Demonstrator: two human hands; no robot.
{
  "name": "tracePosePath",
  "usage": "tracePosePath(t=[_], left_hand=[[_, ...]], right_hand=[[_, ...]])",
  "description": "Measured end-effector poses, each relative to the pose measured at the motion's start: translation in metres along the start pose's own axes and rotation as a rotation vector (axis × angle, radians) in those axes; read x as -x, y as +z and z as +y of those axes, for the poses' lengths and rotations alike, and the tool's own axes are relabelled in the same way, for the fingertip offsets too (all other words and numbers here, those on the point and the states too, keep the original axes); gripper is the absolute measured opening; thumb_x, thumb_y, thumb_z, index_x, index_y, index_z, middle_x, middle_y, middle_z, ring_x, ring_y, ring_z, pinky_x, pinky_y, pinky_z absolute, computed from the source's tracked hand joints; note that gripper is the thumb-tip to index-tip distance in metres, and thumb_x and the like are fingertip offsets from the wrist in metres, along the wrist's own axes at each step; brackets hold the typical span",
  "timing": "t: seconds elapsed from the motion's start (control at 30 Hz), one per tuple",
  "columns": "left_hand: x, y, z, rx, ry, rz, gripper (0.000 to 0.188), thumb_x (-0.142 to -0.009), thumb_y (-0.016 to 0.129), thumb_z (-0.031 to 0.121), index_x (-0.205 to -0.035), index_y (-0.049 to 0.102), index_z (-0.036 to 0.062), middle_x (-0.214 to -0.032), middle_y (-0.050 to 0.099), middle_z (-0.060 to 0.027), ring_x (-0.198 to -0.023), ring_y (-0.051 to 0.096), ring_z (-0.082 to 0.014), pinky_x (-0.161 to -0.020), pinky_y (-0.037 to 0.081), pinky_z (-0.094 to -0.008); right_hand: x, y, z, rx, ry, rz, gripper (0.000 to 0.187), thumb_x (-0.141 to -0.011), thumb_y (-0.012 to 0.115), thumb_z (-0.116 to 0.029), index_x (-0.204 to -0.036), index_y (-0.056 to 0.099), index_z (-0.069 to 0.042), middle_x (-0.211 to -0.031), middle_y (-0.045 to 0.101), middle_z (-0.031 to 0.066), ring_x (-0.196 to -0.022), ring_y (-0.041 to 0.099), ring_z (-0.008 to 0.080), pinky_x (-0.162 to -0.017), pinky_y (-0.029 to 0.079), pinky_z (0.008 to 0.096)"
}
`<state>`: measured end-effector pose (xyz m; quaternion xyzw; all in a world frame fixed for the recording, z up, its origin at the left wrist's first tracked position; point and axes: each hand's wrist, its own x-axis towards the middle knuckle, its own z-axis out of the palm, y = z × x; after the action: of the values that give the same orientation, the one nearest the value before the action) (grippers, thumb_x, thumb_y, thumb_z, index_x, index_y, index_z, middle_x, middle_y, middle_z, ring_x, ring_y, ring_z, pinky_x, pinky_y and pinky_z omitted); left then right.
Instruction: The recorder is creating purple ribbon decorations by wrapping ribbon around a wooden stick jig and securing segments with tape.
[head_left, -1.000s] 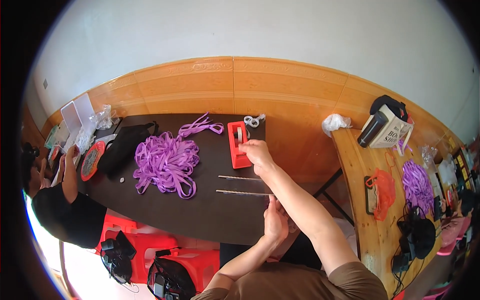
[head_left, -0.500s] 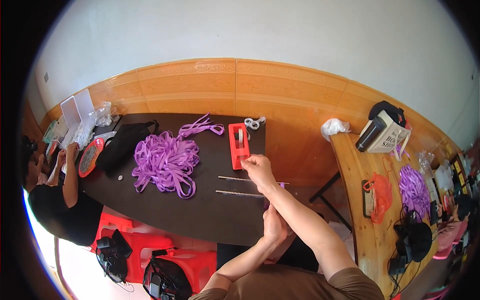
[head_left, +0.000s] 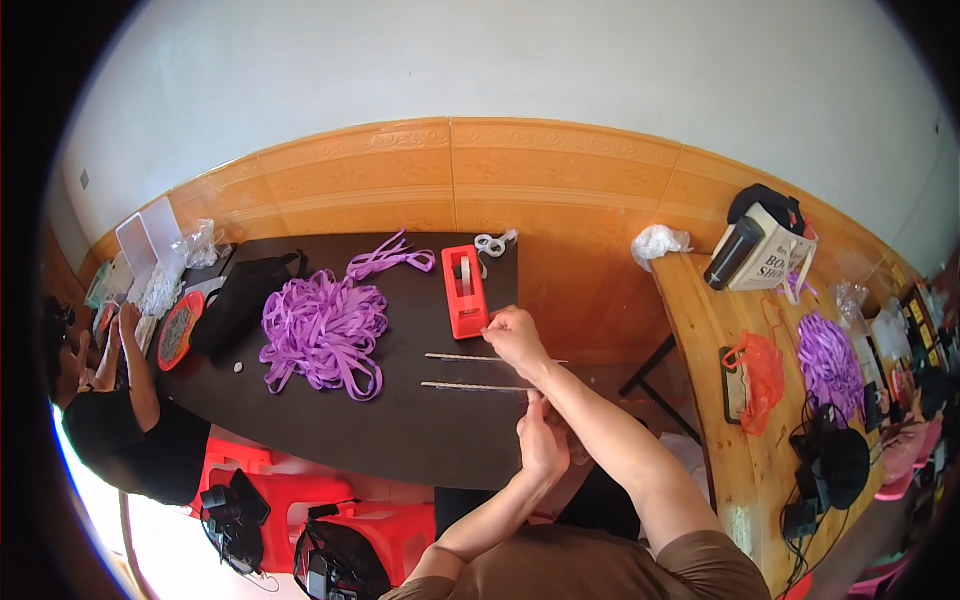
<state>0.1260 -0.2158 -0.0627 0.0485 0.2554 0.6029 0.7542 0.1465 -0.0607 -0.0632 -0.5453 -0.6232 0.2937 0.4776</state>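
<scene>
My right hand [head_left: 515,335] is stretched out over the dark table [head_left: 330,440]. Its fingers are curled together at the near end of a red tape dispenser [head_left: 464,290], right above the upper of two thin pale strips [head_left: 460,357]. Whether those fingers pinch anything is too small to see. My left hand [head_left: 545,440] is at the table's near edge, with its fingertips closed on the right end of the lower strip [head_left: 470,386]. A heap of purple ribbon [head_left: 320,330] lies left of the strips.
Scissors [head_left: 490,243] lie beyond the dispenser. A black bag [head_left: 235,300] sits left of the ribbon. Another person [head_left: 125,420] sits at the table's left end. Red stools [head_left: 340,500] stand below. A wooden bench [head_left: 715,350] on the right holds bags and more purple ribbon [head_left: 830,355].
My right hand came toward me along the dispenser to the strips, then edged back to the dispenser's near end. My left hand stayed at the table's edge.
</scene>
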Motion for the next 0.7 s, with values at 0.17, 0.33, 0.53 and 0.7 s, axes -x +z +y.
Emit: tracePosePath(t=[0.17,0.33,0.53,0.7], left_hand=[[-0.007,-0.015,0.001,-0.133,0.014,0.027,0.052,-0.094,0.043,0.046,-0.105,0.056,-0.0029,-0.098,0.061,-0.0095,-0.085,0.058,-0.0195,-0.071,0.043,-0.0308],[-0.007,-0.005,-0.006,-0.239,0.099,0.081,0.059,-0.090,0.044,0.056,-0.097,0.059,-0.0014,-0.092,0.062,-0.0090,-0.079,0.059,-0.0185,-0.068,0.041,-0.0301],[-0.014,-0.001,-0.010,-0.219,0.147,0.133,0.056,-0.090,0.047,0.054,-0.089,0.060,-0.0010,-0.084,0.063,-0.0093,-0.070,0.060,-0.0158,-0.061,0.040,-0.0262],[-0.018,0.003,-0.011,-0.182,0.123,0.186,0.047,-0.089,0.052,0.050,-0.079,0.056,0.0040,-0.078,0.062,-0.0076,-0.066,0.060,-0.0163,-0.060,0.040,-0.0272]], right_hand=[[0.007,-0.072,-0.042,-0.414,0.326,-0.502,0.017,-0.085,0.060,-0.014,-0.091,0.063,0.001,-0.116,0.059,0.0130,-0.099,0.056,0.0146,-0.084,0.044,0.0258],[0.024,-0.138,-0.020,-0.278,0.240,-0.702,0.009,-0.085,0.059,-0.009,-0.079,0.060,-0.003,-0.121,0.054,0.0144,-0.109,0.051,0.0171,-0.093,0.040,0.0305],[0.031,-0.145,0.009,-0.109,0.130,-0.831,0.013,-0.081,0.063,-0.013,-0.075,0.058,-0.003,-0.108,0.056,0.0137,-0.117,0.045,0.0216,-0.092,0.037,0.0340],[0.028,-0.140,0.015,-0.058,0.120,-0.893,0.014,-0.079,0.063,-0.012,-0.071,0.058,-0.002,-0.100,0.057,0.0106,-0.099,0.051,0.0182,-0.086,0.039,0.0316]])
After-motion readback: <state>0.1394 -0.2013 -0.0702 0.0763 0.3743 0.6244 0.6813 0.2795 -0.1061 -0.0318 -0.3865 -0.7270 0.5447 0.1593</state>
